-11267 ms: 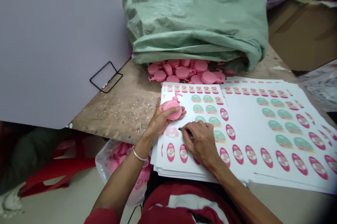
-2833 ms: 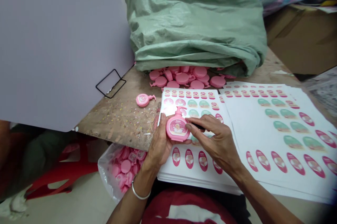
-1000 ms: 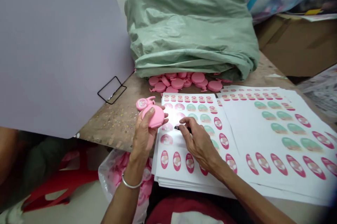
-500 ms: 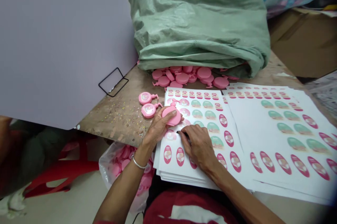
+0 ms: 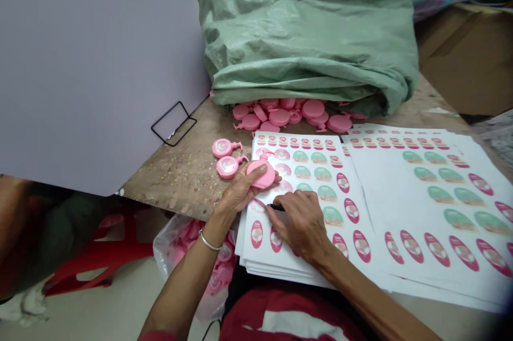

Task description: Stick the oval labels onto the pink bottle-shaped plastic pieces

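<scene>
Bottle of plain pink plastic, round and flat with a pump-shaped top, held in left hand: thumb across the face, fingers beneath, body at the finger end of the grip, pump pointing away from the wearer. Right hand closed on a slim dark tool, its tip over the left part of a white printed sticker sheet, near a pale pink round sticker; contact with sticker cannot be told. Two pink bottles with round picture labels lie on the worn brown table, just left of the sheet. Plain pink bottles heaped beyond, at the mouth of a green woven sack.
</scene>
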Available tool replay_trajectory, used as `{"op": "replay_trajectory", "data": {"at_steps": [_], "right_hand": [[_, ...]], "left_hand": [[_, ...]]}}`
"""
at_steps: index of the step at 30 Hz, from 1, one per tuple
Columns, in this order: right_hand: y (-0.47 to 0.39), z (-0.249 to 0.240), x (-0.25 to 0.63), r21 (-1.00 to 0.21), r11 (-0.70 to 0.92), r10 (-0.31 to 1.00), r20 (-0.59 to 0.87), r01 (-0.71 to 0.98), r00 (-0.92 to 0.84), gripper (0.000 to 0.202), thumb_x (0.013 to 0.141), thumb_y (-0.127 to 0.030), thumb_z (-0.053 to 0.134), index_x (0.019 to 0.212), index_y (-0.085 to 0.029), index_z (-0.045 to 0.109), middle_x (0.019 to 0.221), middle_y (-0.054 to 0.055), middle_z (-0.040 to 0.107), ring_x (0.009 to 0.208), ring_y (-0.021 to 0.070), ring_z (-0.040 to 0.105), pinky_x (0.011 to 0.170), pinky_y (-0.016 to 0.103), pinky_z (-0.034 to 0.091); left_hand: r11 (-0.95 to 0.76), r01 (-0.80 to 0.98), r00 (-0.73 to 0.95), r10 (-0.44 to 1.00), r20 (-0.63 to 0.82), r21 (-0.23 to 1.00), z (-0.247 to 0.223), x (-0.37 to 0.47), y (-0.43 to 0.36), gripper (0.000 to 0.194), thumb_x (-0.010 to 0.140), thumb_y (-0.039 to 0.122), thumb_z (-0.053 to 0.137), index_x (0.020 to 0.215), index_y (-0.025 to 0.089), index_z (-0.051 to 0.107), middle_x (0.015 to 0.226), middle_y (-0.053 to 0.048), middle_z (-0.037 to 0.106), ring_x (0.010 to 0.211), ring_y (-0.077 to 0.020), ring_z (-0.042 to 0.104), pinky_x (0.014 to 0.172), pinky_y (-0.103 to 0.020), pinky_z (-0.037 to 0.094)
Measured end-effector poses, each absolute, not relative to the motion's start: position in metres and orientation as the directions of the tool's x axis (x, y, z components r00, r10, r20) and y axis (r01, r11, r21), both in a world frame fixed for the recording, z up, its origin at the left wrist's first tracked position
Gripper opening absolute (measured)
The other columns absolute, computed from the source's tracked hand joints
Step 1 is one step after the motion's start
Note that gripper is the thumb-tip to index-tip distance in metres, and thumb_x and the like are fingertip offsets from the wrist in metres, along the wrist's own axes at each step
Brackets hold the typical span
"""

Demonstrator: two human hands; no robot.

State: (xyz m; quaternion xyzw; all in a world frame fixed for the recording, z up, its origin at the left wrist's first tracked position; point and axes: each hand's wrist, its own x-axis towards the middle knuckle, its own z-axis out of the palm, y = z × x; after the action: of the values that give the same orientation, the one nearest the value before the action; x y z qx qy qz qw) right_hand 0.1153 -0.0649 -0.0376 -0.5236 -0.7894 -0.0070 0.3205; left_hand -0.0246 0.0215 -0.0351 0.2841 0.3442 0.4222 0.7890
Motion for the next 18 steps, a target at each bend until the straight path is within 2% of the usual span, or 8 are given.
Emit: {"op": "replay_trajectory", "data": {"at_steps": [3,5,8,13,18], "right_hand": [[-0.071,-0.021,0.119,-0.418,0.543,0.76,0.614,0.728,-0.214,0.01,0.085,-0.024,0.065,0.08,-0.021,0.057,0.067,0.001,0.063,0.066,0.0165,0.053,0.07,0.035,0.039],[-0.069,-0.008,0.128,-0.555,0.489,0.792,0.606,0.673,-0.076,0.008,0.084,-0.024,0.067,0.085,-0.021,0.06,0.071,0.001,0.064,0.067,0.0158,0.053,0.068,0.034,0.041],[-0.057,0.008,0.144,-0.704,0.355,0.862,0.502,0.615,0.077,0.01,0.087,-0.027,0.064,0.096,-0.023,0.066,0.077,0.002,0.065,0.068,0.0156,0.054,0.065,0.033,0.044],[-0.042,0.016,0.156,-0.746,0.331,0.886,0.456,0.578,0.081,0.016,0.088,-0.029,0.064,0.098,-0.022,0.072,0.072,0.002,0.061,0.067,0.0159,0.051,0.065,0.033,0.044],[-0.044,0.013,0.153,-0.739,0.328,0.89,0.45,0.588,0.071,0.018,0.088,-0.031,0.063,0.099,-0.021,0.073,0.069,0.001,0.059,0.067,0.016,0.051,0.066,0.033,0.043]], "left_hand": [[0.505,-0.475,0.419,0.85,-0.32,0.72,-0.035,-0.027,0.023,0.032,0.078,0.023,0.074,0.102,0.009,0.058,0.087,-0.013,0.072,0.084,-0.0253,0.072,0.082,-0.041,0.058],[0.495,-0.474,0.392,0.859,-0.33,0.728,-0.031,-0.026,0.02,0.033,0.077,0.023,0.075,0.103,0.01,0.059,0.088,-0.012,0.072,0.08,-0.0227,0.072,0.075,-0.036,0.06],[0.441,-0.486,0.339,0.891,-0.303,0.755,-0.019,-0.02,0.011,0.031,0.081,0.031,0.072,0.104,0.013,0.062,0.098,-0.01,0.071,0.08,-0.0184,0.069,0.068,-0.03,0.06],[0.466,-0.495,0.292,0.884,-0.365,0.733,0.0,-0.007,-0.005,0.047,0.086,0.052,0.059,0.112,0.013,0.064,0.115,-0.013,0.068,0.095,-0.025,0.066,0.072,-0.039,0.062],[0.446,-0.478,0.319,0.891,-0.323,0.757,0.004,-0.001,-0.012,0.055,0.084,0.061,0.056,0.111,0.014,0.067,0.106,-0.014,0.07,0.099,-0.028,0.066,0.077,-0.041,0.062]]}}
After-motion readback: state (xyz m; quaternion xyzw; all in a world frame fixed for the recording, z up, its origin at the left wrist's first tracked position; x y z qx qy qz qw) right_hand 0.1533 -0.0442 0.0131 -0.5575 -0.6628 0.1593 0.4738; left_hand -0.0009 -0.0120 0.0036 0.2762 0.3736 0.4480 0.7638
